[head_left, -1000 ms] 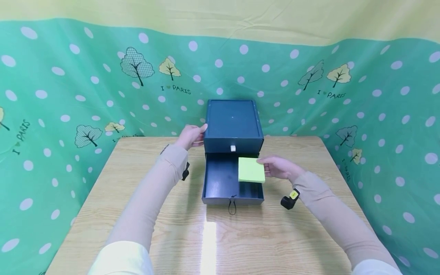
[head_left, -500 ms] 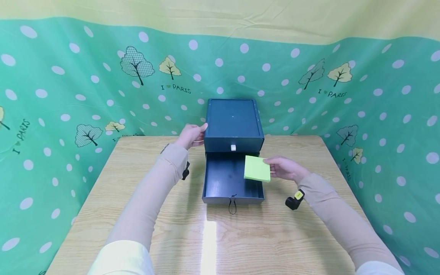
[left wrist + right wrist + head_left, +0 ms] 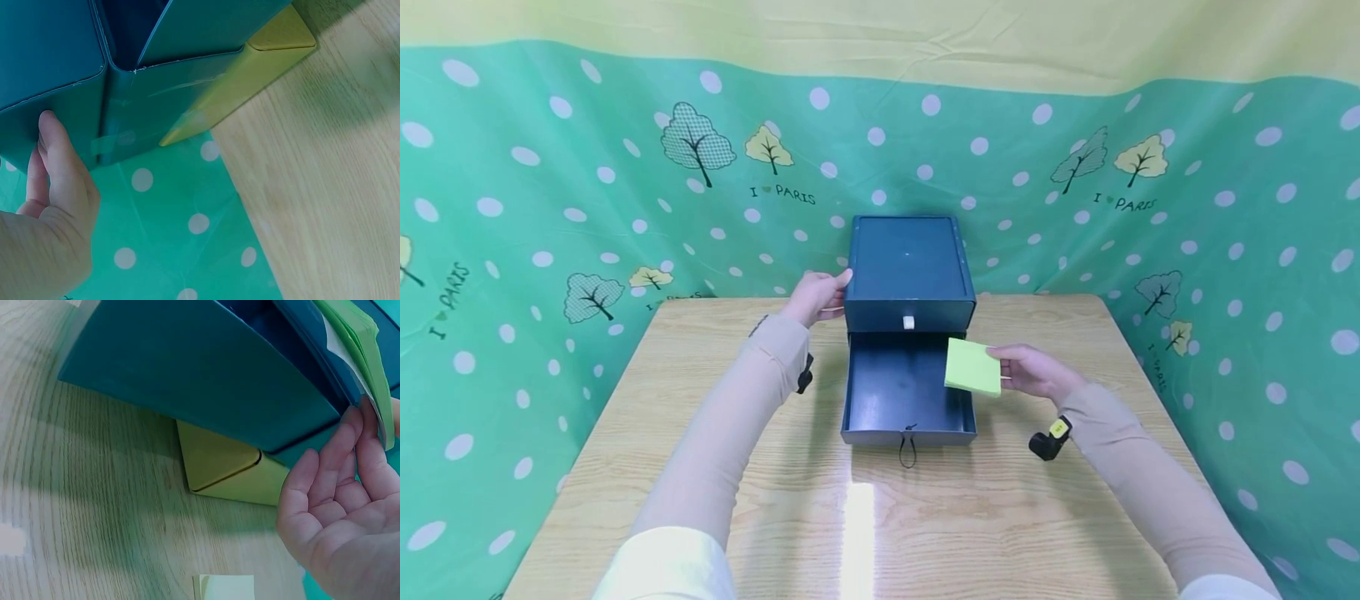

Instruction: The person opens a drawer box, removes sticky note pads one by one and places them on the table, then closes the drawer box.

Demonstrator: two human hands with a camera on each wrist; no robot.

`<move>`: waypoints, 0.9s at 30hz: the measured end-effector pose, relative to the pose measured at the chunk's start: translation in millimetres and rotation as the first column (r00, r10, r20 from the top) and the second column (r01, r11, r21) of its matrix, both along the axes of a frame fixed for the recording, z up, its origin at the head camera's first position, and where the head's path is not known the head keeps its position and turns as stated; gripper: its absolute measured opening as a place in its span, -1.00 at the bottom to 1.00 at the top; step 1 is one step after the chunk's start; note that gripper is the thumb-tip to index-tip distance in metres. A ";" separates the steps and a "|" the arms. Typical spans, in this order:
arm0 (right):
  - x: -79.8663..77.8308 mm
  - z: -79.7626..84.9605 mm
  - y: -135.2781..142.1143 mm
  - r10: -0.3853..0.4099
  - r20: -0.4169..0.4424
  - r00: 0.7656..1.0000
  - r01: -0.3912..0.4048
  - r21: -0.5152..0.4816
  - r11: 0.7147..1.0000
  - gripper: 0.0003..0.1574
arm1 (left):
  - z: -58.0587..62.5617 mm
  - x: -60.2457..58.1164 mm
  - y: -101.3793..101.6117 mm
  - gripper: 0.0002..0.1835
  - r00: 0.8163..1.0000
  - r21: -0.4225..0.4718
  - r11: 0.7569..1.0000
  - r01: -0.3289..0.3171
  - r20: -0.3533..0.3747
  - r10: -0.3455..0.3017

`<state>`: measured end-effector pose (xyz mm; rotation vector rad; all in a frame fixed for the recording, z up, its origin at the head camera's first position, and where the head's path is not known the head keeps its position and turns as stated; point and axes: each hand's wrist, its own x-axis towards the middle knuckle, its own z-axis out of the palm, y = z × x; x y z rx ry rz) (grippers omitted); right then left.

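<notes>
A dark blue drawer box stands on the table, its lower drawer pulled out beneath a closed upper one with a white knob. At the box's left side is my left hand; its extended fingers touch the side wall in the left wrist view. Between thumb and fingers, my right hand pinches a light green sticky note pad, held tilted above the drawer's right edge. Seen from the right wrist, the green pad has a white backing, and the thumb is mostly hidden behind it.
Under the blue box sits a yellow base, visible only in the wrist views. A pale yellow note pad lies on the wooden table in the right wrist view. Behind everything hangs a green dotted curtain. A black cord loop hangs from the drawer front.
My right hand has carried the green sticky note pad rightward, from over the drawer's right half to its right edge. The left hand stays at the box's side.
</notes>
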<state>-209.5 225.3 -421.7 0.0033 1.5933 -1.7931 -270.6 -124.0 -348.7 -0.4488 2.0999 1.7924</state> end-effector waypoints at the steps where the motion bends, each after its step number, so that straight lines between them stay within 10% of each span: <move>1: -0.3 -0.6 1.5 -0.007 0.003 1.000 0.007 -0.006 1.000 -0.55 | -0.1 0.0 0.0 -0.50 1.000 0.002 1.000 -0.001 0.001 0.001; 27: 0.4 -40.3 58.4 -0.065 -0.013 0.998 0.066 0.053 0.996 -0.65 | -2.4 -0.6 -1.7 -0.48 1.000 0.011 1.000 0.016 -0.008 -0.016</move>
